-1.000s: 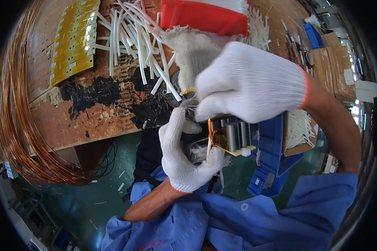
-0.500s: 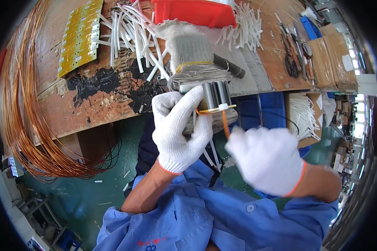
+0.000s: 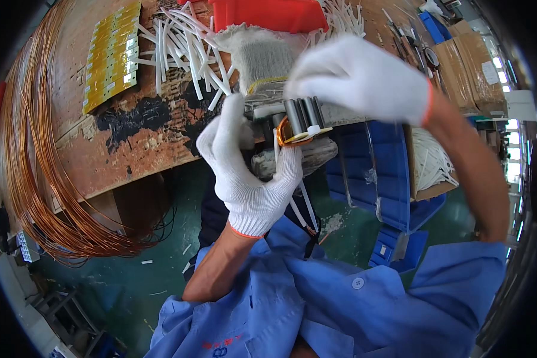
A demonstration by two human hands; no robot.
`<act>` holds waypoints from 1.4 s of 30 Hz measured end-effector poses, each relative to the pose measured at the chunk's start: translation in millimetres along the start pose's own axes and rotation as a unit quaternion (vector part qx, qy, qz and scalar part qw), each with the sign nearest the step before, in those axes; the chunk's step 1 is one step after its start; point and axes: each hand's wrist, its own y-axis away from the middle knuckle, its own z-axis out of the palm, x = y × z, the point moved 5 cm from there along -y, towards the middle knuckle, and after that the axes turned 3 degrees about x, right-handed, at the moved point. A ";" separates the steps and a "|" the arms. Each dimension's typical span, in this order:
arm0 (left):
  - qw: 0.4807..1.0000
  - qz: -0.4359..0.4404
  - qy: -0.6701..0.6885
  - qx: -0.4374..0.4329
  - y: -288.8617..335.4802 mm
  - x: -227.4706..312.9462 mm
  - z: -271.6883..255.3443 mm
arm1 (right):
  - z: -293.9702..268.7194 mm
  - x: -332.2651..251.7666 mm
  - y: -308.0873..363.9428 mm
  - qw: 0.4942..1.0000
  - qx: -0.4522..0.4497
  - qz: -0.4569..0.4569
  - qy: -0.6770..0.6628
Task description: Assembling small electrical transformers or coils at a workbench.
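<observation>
My left hand (image 3: pixel 244 161), in a white knit glove, is beside a small winding piece with upright dark grey rods (image 3: pixel 303 114) and a thin yellowish plate (image 3: pixel 310 136). Its thumb touches the piece from below, while the forefinger stands raised and apart. Orange copper wire (image 3: pixel 283 132) is looped round the piece's left side. Above the rods, my gloved right hand (image 3: pixel 355 77) is blurred, fingers curled together; the copper wire it held a moment ago is hidden in them. Behind the piece sits a cloth-wrapped block (image 3: pixel 265 62).
Coils of copper wire (image 3: pixel 39 167) hang over the bench's left edge. Yellow strips (image 3: pixel 112 56), white tubes (image 3: pixel 191 48) and a red bin (image 3: pixel 268 15) lie along the wooden bench (image 3: pixel 71 143). Right are hand tools (image 3: pixel 414 51), blue bins (image 3: pixel 364 173) and a carton of tubes (image 3: pixel 429 161).
My right hand has swung up from the lower right to above the rods. My left forefinger has lifted off the piece. More copper wire now shows on its left side.
</observation>
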 end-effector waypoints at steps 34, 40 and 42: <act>0.988 -0.036 0.144 -0.048 3.5 3.1 18.4 | 17.8 -95.2 -29.9 0.930 -0.061 -0.177 0.316; 0.995 0.052 0.077 -0.030 -10.0 7.1 5.4 | 6.6 -6.3 23.4 0.995 0.050 0.083 -0.022; 0.989 0.118 0.016 -0.093 -16.2 12.9 6.5 | 23.4 -27.7 77.4 0.986 0.057 0.119 0.101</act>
